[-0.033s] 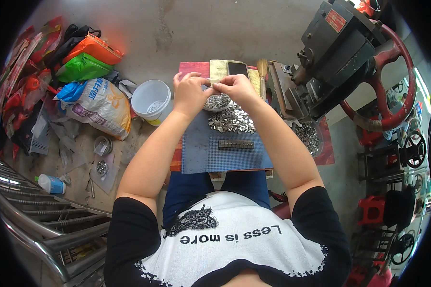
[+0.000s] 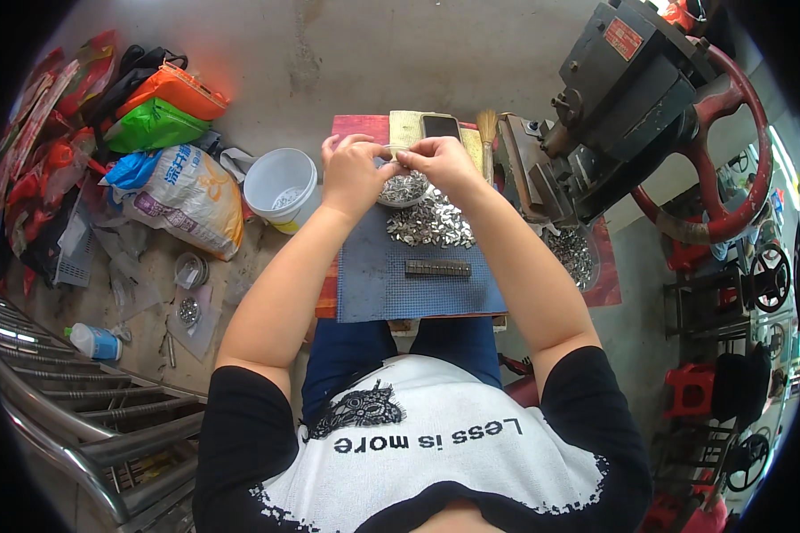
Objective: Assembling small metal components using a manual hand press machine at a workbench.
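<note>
My left hand (image 2: 353,173) and my right hand (image 2: 440,167) meet above a round bowl of small metal pieces (image 2: 404,191). The fingertips of both are pinched close together; anything between them is too small to make out. Beside and below the bowl lies a loose heap of small shiny metal pieces (image 2: 428,222). Nearer to me, a dark grooved metal bar (image 2: 438,268) rests on a blue textured mat (image 2: 373,293).
A white bucket (image 2: 256,186) with small pieces inside stands left of the table. A phone (image 2: 441,127) and a brush (image 2: 487,129) lie at the back. On the right are a press machine (image 2: 631,98) with a red handwheel (image 2: 745,209) and a tray of metal pieces (image 2: 571,253).
</note>
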A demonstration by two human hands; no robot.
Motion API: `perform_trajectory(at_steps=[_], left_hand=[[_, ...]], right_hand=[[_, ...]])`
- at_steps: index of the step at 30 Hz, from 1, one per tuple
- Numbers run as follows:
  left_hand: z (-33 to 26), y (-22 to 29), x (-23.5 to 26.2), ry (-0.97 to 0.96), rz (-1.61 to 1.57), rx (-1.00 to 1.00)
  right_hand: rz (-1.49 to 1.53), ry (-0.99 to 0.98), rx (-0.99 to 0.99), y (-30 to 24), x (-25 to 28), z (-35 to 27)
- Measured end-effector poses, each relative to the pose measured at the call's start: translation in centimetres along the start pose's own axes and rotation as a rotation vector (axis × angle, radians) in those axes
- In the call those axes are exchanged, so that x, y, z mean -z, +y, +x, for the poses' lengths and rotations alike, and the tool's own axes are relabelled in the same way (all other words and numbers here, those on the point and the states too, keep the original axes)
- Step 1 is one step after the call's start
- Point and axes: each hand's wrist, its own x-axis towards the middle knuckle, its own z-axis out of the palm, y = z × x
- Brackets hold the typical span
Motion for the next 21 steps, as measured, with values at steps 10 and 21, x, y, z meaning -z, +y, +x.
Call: perform_trajectory(at_steps=[10,21], left_hand=[[-0.4,1.4,0.0,0.169,-0.028,-0.123],[-1.2,1.2,-0.4,0.187,-0.075,-0.064]], right_hand=[[0.051,0.091,-0.010,0.5,0.0,0.8],[-0.012,-0.015,0.007,0.2,0.4,-0.4]])
